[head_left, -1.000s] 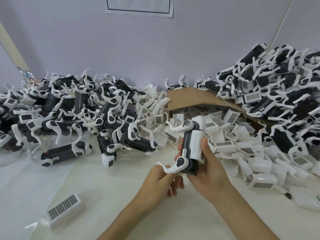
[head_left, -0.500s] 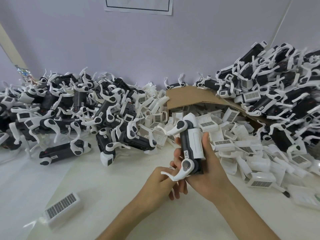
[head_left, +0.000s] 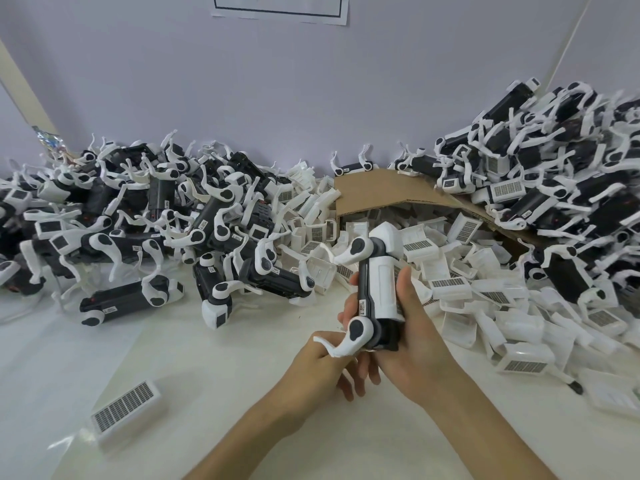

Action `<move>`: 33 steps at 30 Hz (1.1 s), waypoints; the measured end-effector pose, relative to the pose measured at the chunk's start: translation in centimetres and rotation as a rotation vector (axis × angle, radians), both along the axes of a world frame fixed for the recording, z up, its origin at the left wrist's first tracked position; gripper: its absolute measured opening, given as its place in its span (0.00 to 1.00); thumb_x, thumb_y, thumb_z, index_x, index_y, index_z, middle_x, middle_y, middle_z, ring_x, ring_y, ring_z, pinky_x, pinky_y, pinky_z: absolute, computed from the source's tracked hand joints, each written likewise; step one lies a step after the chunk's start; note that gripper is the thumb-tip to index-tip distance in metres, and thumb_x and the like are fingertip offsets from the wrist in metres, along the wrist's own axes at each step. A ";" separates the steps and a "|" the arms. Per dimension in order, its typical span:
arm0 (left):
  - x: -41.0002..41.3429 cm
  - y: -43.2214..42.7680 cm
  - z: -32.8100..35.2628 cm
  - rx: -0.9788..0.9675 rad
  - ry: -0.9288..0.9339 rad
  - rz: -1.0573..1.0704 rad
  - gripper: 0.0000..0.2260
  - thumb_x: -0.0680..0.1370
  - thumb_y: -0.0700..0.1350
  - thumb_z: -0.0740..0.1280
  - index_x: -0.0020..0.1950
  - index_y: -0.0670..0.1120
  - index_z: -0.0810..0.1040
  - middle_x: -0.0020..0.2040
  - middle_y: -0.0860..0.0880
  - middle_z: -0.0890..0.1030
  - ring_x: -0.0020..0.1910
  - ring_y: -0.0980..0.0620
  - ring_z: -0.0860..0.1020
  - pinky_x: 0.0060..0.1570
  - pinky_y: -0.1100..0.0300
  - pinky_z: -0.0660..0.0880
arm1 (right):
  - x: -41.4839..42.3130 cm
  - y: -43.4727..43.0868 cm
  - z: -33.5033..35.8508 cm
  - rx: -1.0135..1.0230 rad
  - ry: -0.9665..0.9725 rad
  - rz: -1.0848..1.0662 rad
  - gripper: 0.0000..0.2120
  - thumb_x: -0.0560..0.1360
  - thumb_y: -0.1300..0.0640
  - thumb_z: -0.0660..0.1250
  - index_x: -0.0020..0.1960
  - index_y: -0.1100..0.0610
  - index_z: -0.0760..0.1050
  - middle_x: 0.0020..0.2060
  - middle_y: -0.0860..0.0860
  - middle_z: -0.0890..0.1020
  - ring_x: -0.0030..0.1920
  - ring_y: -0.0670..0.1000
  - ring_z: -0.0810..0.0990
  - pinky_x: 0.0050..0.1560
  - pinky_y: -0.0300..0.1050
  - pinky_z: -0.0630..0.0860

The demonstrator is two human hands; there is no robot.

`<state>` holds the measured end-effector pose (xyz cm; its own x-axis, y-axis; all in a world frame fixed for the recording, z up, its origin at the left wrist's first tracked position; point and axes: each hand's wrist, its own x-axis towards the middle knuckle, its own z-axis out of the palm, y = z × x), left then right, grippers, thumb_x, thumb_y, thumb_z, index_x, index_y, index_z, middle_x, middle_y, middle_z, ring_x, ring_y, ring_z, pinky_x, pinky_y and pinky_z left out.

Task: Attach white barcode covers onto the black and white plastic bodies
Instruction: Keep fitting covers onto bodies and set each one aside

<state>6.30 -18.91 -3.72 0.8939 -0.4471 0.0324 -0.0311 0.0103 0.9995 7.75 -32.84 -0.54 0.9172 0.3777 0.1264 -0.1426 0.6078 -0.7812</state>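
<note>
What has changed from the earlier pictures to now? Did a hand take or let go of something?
The right hand has turned the black and white body a little more upright, so its white barcode cover faces the camera more. Nothing was taken or let go. The left hand stays at the lower white leg. The piles and the loose cover lie as before.

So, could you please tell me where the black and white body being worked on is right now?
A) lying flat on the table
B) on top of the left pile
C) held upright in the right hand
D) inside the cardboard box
C: the right hand grips the body upright, above the table.
</note>
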 end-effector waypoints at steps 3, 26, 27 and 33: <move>-0.1 0.0 -0.1 -0.050 0.085 -0.006 0.22 0.78 0.59 0.60 0.29 0.47 0.72 0.35 0.46 0.80 0.32 0.48 0.76 0.34 0.59 0.73 | -0.1 -0.5 0.2 -0.014 -0.030 0.088 0.29 0.67 0.36 0.76 0.57 0.57 0.83 0.47 0.60 0.84 0.50 0.56 0.84 0.49 0.50 0.82; -0.7 -0.2 0.4 -0.114 0.129 -0.196 0.24 0.81 0.58 0.58 0.28 0.49 0.71 0.29 0.49 0.76 0.30 0.51 0.73 0.37 0.62 0.72 | -0.4 -0.8 0.4 -0.055 -0.060 -0.123 0.25 0.51 0.37 0.84 0.41 0.52 0.87 0.37 0.50 0.84 0.42 0.49 0.85 0.43 0.42 0.82; -0.7 -0.1 0.3 -0.103 0.123 -0.196 0.24 0.81 0.58 0.58 0.28 0.49 0.72 0.29 0.50 0.77 0.30 0.51 0.73 0.37 0.62 0.72 | -0.4 -0.7 0.3 -0.041 -0.047 -0.122 0.26 0.50 0.37 0.85 0.41 0.52 0.87 0.37 0.50 0.84 0.41 0.48 0.85 0.42 0.42 0.82; 0.7 0.6 0.8 0.092 0.137 0.228 0.28 0.82 0.49 0.60 0.21 0.48 0.69 0.24 0.49 0.74 0.26 0.50 0.69 0.26 0.65 0.65 | 0.3 -0.8 0.4 -0.004 -0.006 -0.188 0.28 0.48 0.38 0.86 0.43 0.51 0.86 0.38 0.50 0.84 0.41 0.48 0.85 0.41 0.42 0.82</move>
<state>7.02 -18.29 -2.92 0.9651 -0.2292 -0.1266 0.1128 -0.0725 0.9910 8.06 -33.63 -0.16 0.9710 0.2003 0.1307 -0.0225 0.6205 -0.7839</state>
